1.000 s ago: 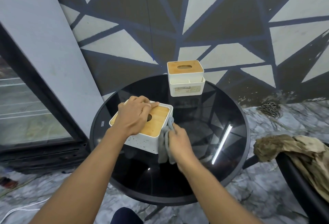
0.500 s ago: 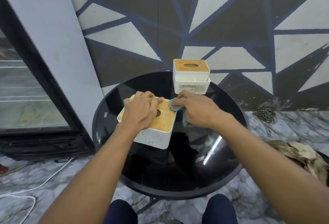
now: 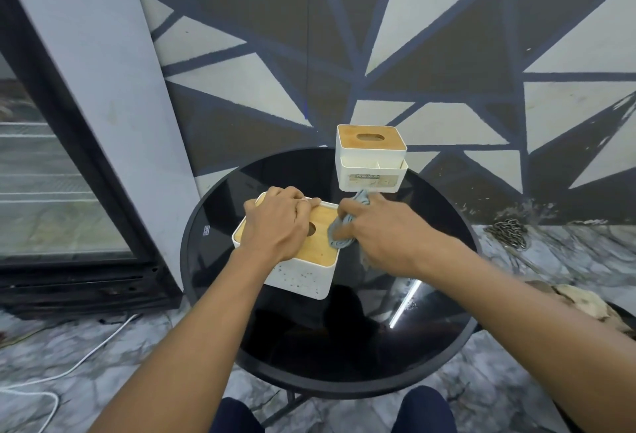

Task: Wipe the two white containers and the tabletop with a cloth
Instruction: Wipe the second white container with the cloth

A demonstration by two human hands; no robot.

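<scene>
The near container (image 3: 303,278), white with dark specks, stands on the left half of the round black bench (image 3: 309,357). Its wooden lid (image 3: 323,247) is on, so its contents cannot be seen; a round hole (image 3: 311,229) in the lid is half covered. The left hand (image 3: 275,222) lies palm down on that lid, with its fingers hooked over the far rim, holding the box. The right hand (image 3: 378,236) has its fingers curled round a bunched grey-blue cloth (image 3: 339,233), which is pressed on the lid's right edge.

The far container (image 3: 370,174) stands at the bench's back edge, apart from the near one. It has a wooden top (image 3: 389,142) with an oval slot, an open front trough split by a divider, and a label below. What it holds is not visible. The tip of the cloth reaches close to its base.

Around the bench there is a wall painted in triangles. A glass door (image 3: 51,192) stands to the left, and a white cable (image 3: 103,343) lies on the marble floor. To the right lie a chain (image 3: 509,233) and a brown rag (image 3: 581,300).

A second ago the cloth hung against the near container's right wall. Half a second ago it was at the lid's far right corner. Since then it has come nearer along that edge. The left hand's hold is unchanged.
</scene>
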